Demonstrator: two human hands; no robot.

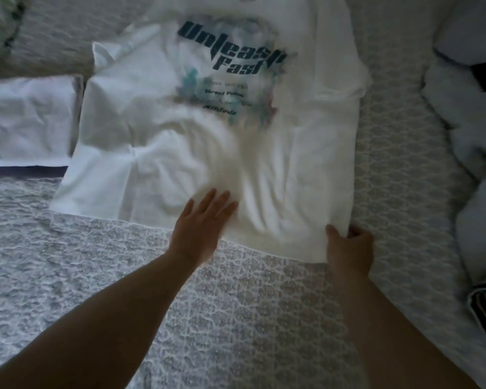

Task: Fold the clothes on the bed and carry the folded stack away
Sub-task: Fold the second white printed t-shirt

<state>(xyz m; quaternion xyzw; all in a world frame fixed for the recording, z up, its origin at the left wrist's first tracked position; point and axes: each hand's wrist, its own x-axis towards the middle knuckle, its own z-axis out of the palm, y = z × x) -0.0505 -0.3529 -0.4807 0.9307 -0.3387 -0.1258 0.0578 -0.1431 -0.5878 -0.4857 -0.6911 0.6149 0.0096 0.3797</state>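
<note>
So the white t-shirt lies spread print-up across the middle of the frame on the bed, which has a grey patterned cover. The big dark teal print reads "Unleash Fast"; smaller lines under it look like "Street" something, but they're too blurred to read properly, with smudgy teal and pink colour around them. A small dark tag shows at the very top edge.

The person's left hand is released, fingers straight and flat on the shirt's lower hem at center. The right hand has its grip on the hem's lower right corner, thumb on top and fingers curled under the cloth.

At the left edge of the frame, just beside the shirt, sits a folded white piece on top of something dark. Along the right side there's a rumpled pile of pale clothes, with a dark striped bit at the lower right. Upper left shows more bedding with a dark mark, blurry.
</note>
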